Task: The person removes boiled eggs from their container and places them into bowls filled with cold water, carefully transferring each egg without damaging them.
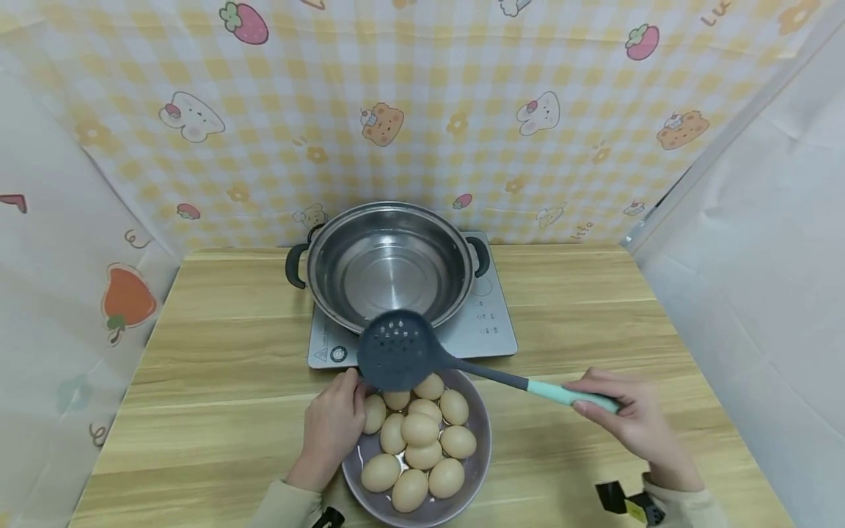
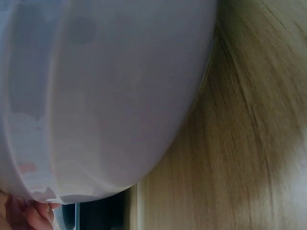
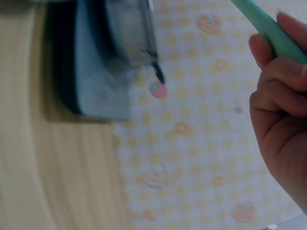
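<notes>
My right hand grips the mint-green handle of a dark grey slotted skimmer. Its perforated round head hovers over the far edge of the bowl and overlaps the pot's front rim in the head view. A purple-grey bowl full of brown eggs stands in front of me. My left hand holds the bowl at its left rim, with the fingertips partly hidden by the skimmer head. In the left wrist view, fingers curl at the edge of the bowl.
Behind the bowl, a wide steel pot with black side handles sits on a flat grey induction cooker. The wooden table meets a yellow checked cloth at the back. White sheets hang at both sides.
</notes>
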The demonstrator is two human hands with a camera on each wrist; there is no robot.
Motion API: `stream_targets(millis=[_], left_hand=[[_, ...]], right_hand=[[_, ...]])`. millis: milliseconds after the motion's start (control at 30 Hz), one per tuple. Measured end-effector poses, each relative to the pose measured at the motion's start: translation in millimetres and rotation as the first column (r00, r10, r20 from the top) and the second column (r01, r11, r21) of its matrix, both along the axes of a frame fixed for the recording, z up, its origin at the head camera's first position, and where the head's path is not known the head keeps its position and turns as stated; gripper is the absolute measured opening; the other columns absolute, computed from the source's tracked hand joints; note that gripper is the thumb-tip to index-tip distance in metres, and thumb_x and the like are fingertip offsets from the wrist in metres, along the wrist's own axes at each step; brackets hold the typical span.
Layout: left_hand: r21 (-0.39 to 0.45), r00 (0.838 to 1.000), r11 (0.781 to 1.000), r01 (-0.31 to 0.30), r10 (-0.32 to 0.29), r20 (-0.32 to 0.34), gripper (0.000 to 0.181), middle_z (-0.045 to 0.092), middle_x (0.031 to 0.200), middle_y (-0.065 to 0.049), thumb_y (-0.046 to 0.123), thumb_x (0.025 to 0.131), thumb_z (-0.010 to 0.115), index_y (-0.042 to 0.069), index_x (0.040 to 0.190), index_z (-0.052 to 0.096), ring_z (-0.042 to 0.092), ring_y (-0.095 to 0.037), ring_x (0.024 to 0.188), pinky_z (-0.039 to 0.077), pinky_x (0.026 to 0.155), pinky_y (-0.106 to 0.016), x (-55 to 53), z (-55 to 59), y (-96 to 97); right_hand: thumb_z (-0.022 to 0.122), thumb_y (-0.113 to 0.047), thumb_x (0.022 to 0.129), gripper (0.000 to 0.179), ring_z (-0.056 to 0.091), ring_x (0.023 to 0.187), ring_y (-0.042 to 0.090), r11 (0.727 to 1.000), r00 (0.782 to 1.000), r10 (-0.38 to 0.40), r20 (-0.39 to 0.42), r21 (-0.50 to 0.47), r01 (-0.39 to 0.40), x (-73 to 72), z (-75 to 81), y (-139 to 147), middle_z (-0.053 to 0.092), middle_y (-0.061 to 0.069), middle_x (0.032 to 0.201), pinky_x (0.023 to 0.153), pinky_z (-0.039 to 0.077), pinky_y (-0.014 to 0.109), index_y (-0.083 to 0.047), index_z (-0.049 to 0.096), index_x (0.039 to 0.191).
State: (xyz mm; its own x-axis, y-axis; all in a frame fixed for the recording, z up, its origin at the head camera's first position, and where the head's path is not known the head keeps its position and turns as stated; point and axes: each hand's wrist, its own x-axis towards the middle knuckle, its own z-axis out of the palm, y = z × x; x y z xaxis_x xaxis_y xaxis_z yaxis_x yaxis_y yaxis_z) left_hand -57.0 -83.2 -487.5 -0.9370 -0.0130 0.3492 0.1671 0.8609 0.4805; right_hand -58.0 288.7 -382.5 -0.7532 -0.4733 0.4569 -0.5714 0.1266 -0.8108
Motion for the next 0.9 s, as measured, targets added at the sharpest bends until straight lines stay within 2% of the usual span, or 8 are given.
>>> stream_targets(millis=[133,233,333,433,533,700,800,900], left_hand=[[-0.002,1.000,1.000,0.000,0.000,-0.017,0.018,0.047,0.064,0.000,0.010,0.083,0.058,0.011,0.071,0.045,0.048,-0.021,0.046,0.029,0.037,-0.029,1.1,-0.4,0.0],[-0.005,1.000,1.000,-0.002,0.002,-0.026,0.019,0.047,0.064,0.000,0.010,0.082,0.059,0.011,0.071,0.043,0.049,-0.023,0.047,0.029,0.037,-0.031,1.4,0.0,-0.1],[-0.006,0.999,1.000,-0.005,0.005,-0.033,0.020,0.047,0.064,-0.001,0.010,0.082,0.059,0.011,0.070,0.043,0.049,-0.023,0.047,0.029,0.037,-0.031,1.3,0.1,-0.4],[-0.004,0.999,1.000,-0.004,0.004,-0.035,0.020,0.047,0.064,-0.001,0.010,0.081,0.059,0.011,0.070,0.043,0.047,-0.022,0.046,0.029,0.038,-0.030,1.3,1.1,-0.5],[-0.002,0.999,1.000,-0.003,0.003,-0.035,0.020,0.046,0.064,0.000,0.010,0.082,0.060,0.011,0.070,0.043,0.047,-0.021,0.046,0.029,0.038,-0.030,1.4,2.1,-0.5],[-0.002,0.999,1.000,-0.001,0.001,-0.043,0.021,0.046,0.063,-0.001,0.009,0.081,0.060,0.011,0.070,0.043,0.047,-0.022,0.047,0.030,0.039,-0.031,1.5,3.2,0.1],[-0.003,0.999,1.000,-0.004,0.003,-0.050,0.021,0.046,0.063,-0.001,0.009,0.081,0.061,0.010,0.070,0.043,0.047,-0.022,0.046,0.030,0.038,-0.030,1.6,1.9,0.2],[-0.008,0.999,1.000,-0.001,0.001,-0.052,0.021,0.045,0.063,0.000,0.009,0.081,0.061,0.011,0.070,0.043,0.046,-0.021,0.046,0.029,0.038,-0.030,1.5,0.8,0.3]], right_hand=[[0.049,0.026,0.075,0.036,0.035,0.047,0.012,0.992,0.985,-0.121,0.120,-0.034,0.126,6.8,-14.5,-15.3,0.052,0.001,0.071,0.040,0.030,0.023,0.010,0.061,0.104],[0.043,0.025,0.080,0.033,0.033,0.045,0.014,0.973,0.981,-0.125,0.146,-0.176,0.150,7.7,-21.2,-25.9,0.056,0.000,0.074,0.037,0.027,0.024,0.013,0.057,0.107],[0.037,0.023,0.084,0.035,0.028,0.043,0.014,0.928,0.980,-0.111,0.165,-0.336,0.162,4.9,-23.0,-33.1,0.061,0.000,0.080,0.039,0.022,0.026,0.011,0.057,0.111],[0.038,0.018,0.087,0.033,0.024,0.045,0.015,0.866,0.954,-0.183,0.237,-0.420,0.271,0.8,-20.5,-36.3,0.063,0.000,0.081,0.043,0.019,0.027,0.007,0.060,0.110],[0.045,0.010,0.089,0.026,0.026,0.045,0.013,0.765,0.842,-0.382,0.381,-0.380,0.519,-4.9,-16.5,-37.7,0.063,0.000,0.074,0.045,0.019,0.027,0.004,0.064,0.105],[0.055,-0.001,0.087,0.019,0.039,0.046,0.007,0.550,0.545,-0.630,0.554,-0.176,0.816,-21.7,-21.6,-34.1,0.059,0.003,0.067,0.046,0.032,0.020,0.005,0.063,0.103],[0.056,-0.002,0.087,0.024,0.041,0.046,0.005,0.499,0.467,-0.690,0.553,-0.103,0.860,-35.4,-38.0,-28.0,0.055,0.001,0.066,0.046,0.035,0.017,0.010,0.059,0.107],[0.055,-0.003,0.087,0.028,0.043,0.047,0.002,0.486,0.422,-0.729,0.540,-0.027,0.874,-47.9,-57.7,-22.1,0.052,-0.003,0.065,0.045,0.036,0.015,0.013,0.056,0.110]])
